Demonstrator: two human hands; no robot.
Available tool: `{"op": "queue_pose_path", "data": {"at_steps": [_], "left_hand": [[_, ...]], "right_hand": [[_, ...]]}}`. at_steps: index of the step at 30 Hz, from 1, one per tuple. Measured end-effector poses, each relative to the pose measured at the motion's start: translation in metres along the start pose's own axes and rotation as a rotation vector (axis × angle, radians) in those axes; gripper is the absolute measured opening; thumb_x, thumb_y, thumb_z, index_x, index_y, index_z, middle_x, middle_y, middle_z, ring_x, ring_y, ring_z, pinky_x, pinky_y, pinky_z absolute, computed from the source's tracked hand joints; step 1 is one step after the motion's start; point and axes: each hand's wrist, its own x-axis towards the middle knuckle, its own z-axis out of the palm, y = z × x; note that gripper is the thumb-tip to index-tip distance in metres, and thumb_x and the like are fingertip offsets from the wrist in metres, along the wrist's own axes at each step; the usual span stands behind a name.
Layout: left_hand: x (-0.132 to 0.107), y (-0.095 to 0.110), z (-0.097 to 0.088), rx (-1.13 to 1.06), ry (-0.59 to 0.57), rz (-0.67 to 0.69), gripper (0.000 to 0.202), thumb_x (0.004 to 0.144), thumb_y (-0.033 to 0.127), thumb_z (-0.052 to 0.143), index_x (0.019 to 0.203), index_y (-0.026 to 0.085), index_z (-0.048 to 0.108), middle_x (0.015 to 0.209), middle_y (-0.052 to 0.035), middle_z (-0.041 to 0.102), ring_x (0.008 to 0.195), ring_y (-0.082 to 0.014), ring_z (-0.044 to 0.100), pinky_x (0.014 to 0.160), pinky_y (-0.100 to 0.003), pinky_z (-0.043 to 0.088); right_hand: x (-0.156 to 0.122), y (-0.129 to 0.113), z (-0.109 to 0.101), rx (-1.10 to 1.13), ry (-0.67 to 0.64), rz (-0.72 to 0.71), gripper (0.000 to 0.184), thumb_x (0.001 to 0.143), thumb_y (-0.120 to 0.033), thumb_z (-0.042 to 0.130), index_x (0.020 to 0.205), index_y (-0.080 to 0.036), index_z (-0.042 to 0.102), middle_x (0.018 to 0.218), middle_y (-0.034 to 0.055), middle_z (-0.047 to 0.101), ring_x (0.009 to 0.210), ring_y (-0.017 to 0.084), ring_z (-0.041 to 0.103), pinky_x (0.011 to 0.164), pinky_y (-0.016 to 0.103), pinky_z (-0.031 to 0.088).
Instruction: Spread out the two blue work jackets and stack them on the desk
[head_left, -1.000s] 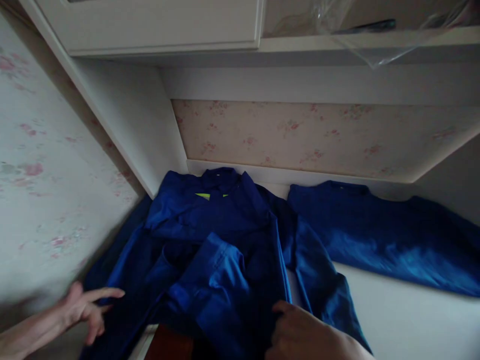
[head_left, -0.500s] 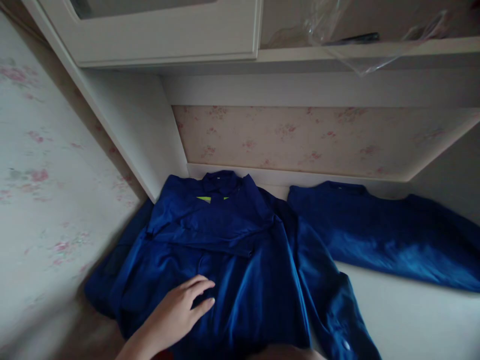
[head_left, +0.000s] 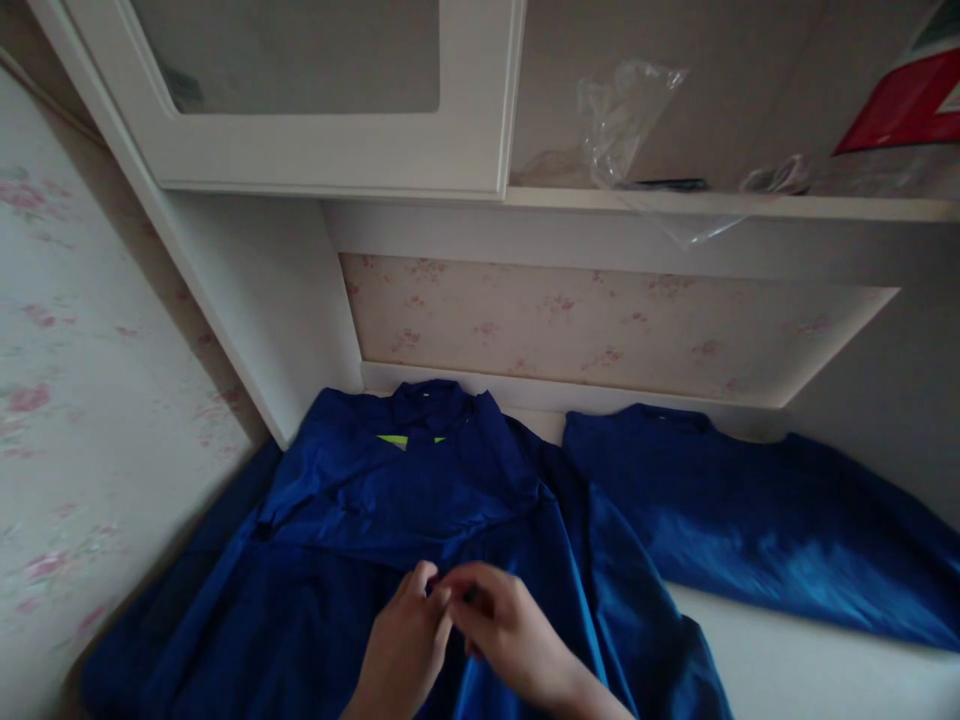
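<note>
A blue jacket lies spread on the white surface, its collar toward the back and lime-yellow strips below the collar. One sleeve crosses its chest; the other runs down the right side. My left hand and my right hand meet over the middle of the jacket front. Both have their fingers pinched together, fingertips touching or nearly so, at the jacket's cloth. The exact bit of cloth between them is hidden by the fingers. Slight blur softens the right hand.
Another blue garment, folded, lies at the right on the white surface. Overhead are a cabinet door and a shelf with a clear plastic bag and a red package. A flowered wall bounds the left.
My left hand has moved right and closed from a loose, open pose. My right hand has come up from the bottom edge to meet it. The view has tilted upward.
</note>
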Motion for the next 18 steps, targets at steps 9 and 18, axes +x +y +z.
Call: {"op": "queue_pose_path", "data": {"at_steps": [9, 18], "left_hand": [[0.004, 0.008, 0.024, -0.072, -0.101, -0.162, 0.032, 0.084, 0.002, 0.049, 0.090, 0.020, 0.074, 0.086, -0.0076, 0.076, 0.081, -0.0210, 0.072, 0.073, -0.027, 0.054], [0.007, -0.017, 0.027, -0.223, -0.079, -0.236, 0.038, 0.094, 0.012, 0.030, 0.109, 0.018, 0.064, 0.094, -0.0084, 0.077, 0.084, -0.0186, 0.074, 0.073, -0.026, 0.056]], "right_hand": [[0.135, -0.013, 0.048, -0.408, -0.045, -0.076, 0.056, 0.068, -0.043, 0.075, 0.118, -0.022, 0.062, 0.126, 0.0144, 0.058, 0.088, 0.036, 0.070, 0.073, 0.054, 0.056], [0.097, -0.015, -0.002, -0.017, 0.335, 0.026, 0.022, 0.098, -0.034, 0.035, 0.110, -0.023, 0.049, 0.098, 0.0043, 0.064, 0.077, 0.019, 0.069, 0.072, 0.035, 0.056]]}}
